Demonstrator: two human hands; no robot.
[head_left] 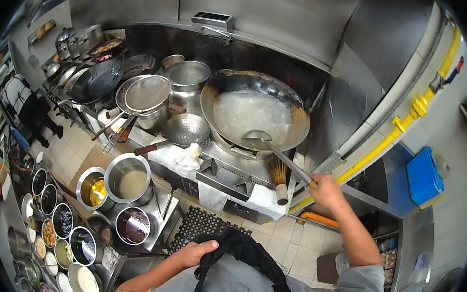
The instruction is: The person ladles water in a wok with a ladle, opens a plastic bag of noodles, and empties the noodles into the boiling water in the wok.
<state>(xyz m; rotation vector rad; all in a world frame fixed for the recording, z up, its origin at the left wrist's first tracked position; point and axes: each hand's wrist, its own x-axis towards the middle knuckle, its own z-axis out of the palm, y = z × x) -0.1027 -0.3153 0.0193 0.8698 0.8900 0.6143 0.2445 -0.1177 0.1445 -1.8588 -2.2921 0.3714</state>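
Note:
My right hand [328, 192] is closed round the handle end of a long wok ladle [257, 138]. The ladle's bowl lies at the near side of a large wok [301, 124], partly in the cloudy, steaming liquid [252, 112]. Close to my chest is my left hand [199, 252], thumb on top and fingers curled, beside a black apron [236, 245]. Whether it grips the cloth is hidden. Below the ladle handle, a bamboo wok brush [279, 177] leans at the stove front. A perforated strainer [186, 129] rests left of the wok.
Left on the stove stand a lidded-looking pot [188, 79], a mesh sieve [147, 93] and a dark wok [97, 80]. Pots of liquid [128, 179] and several seasoning containers [83, 245] are at lower left. A yellow pipe [387, 139] runs along the right. A person [23, 102] stands far left.

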